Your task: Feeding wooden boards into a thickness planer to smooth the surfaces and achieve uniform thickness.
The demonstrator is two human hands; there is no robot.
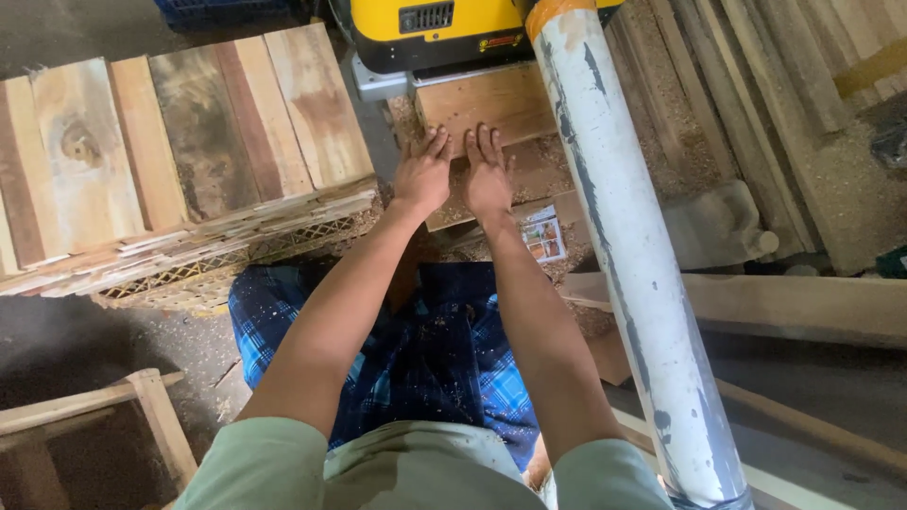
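The person's left hand (422, 175) and right hand (487, 175) lie flat, palms down and side by side, on a short wooden board (491, 104). The fingers are stretched out and pressed on the wood, clamped around nothing. The board sits at the mouth of a yellow and black machine (435, 33), and its far end disappears under the machine's housing, so its full length cannot be told. Only the lower front of the machine shows; the top is cut off by the picture's edge.

A long white pipe (628, 255) (streaked with grey and capped in orange at the top) slants down the right side, covering the board's right edge and part of whatever lies behind it. To the left, a stack of planks (179, 151) rests on a woven crate (227, 269), which is mostly hidden beneath them. Sawdust (699, 123) covers the long timbers (784, 76) on the right. A small printed card (543, 234) lies below the hands, too small to make out. The person's blue checked shorts (425, 368) fill the lower middle, and a wooden frame (85, 425) is cut off at the lower left.
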